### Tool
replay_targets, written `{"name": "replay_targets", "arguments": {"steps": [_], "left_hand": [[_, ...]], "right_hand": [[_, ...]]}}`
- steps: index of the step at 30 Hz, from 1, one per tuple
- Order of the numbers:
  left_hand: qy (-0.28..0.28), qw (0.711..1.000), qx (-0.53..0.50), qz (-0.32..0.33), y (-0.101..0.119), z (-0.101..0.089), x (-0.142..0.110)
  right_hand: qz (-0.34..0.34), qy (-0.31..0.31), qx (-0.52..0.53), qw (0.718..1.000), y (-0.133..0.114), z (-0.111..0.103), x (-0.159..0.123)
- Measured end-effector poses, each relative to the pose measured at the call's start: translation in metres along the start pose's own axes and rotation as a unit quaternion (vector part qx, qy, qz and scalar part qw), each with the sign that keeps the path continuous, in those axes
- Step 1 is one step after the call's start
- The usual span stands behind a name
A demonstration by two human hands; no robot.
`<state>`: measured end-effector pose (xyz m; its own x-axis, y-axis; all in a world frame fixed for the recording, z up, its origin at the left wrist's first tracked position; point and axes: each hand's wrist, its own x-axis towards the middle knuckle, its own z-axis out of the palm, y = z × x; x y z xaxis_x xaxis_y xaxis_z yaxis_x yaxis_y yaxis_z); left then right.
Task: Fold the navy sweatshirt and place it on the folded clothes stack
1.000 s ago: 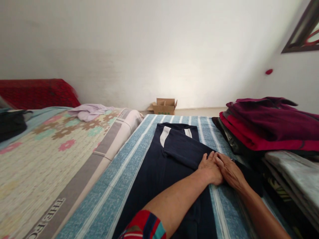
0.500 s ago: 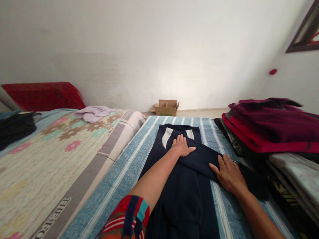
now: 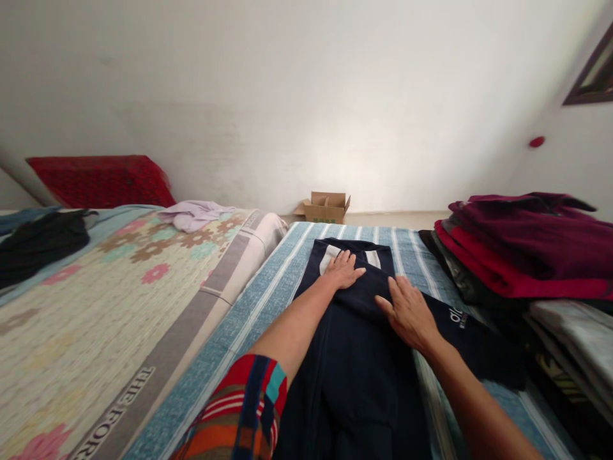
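Observation:
A dark navy garment [image 3: 357,358] with white stripes at its far end lies lengthwise on a blue striped sheet [image 3: 268,294]. My left hand [image 3: 343,271] lies flat on the garment's far part, fingers spread, near the white stripes. My right hand [image 3: 408,313] rests palm down on a folded-over flap of the same garment, fingers stretched out. White lettering [image 3: 457,317] shows on the cloth just right of that hand. Neither hand grips anything.
A stack of folded clothes, maroon and red on top [image 3: 522,246], stands at the right with grey folded fabric [image 3: 575,326] nearer. A floral bedspread [image 3: 105,287] lies left with a lilac cloth [image 3: 196,214], a black garment [image 3: 38,239] and a red pillow [image 3: 100,181]. A cardboard box [image 3: 326,207] sits by the wall.
My left hand slid from beside my right hand up to the garment's far end. My right hand moved left onto the folded flap. The white lettering has come into sight.

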<state>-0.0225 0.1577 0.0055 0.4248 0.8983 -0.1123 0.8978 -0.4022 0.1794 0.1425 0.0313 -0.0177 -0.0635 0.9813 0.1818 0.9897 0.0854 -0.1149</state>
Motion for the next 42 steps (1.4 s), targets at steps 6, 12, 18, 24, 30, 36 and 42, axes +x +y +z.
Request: {"name": "replay_targets", "arguments": {"steps": [6, 12, 18, 24, 30, 36, 42], "left_hand": [[-0.039, 0.999, 0.007, -0.009, -0.007, 0.018, 0.005], [-0.057, 0.998, -0.002, -0.009, -0.005, 0.021, 0.01], [-0.014, 0.998, -0.034, 0.058, -0.027, -0.013, 0.01], [0.022, 0.998, -0.018, 0.062, -0.072, -0.029, -0.038], [-0.017, 0.999, 0.003, 0.027, -0.07, 0.013, -0.059], [0.004, 0.999, 0.026, 0.031, -0.066, 0.021, -0.062], [0.028, 0.999, 0.041, -0.004, -0.056, 0.006, -0.074]], "right_hand": [[-0.045, -0.107, 0.077, 0.99, -0.025, 0.012, 0.03], [0.045, -0.11, 0.006, 0.993, 0.027, 0.023, -0.007], [0.093, -0.085, -0.023, 0.992, 0.045, 0.018, -0.022], [-0.069, -0.004, 0.07, 0.995, -0.025, -0.015, -0.03], [-0.314, -0.097, 0.147, 0.933, -0.124, -0.033, -0.036], [-0.228, -0.15, 0.089, 0.958, -0.118, -0.004, -0.049], [-0.231, -0.162, 0.099, 0.954, -0.123, -0.024, -0.049]]}}
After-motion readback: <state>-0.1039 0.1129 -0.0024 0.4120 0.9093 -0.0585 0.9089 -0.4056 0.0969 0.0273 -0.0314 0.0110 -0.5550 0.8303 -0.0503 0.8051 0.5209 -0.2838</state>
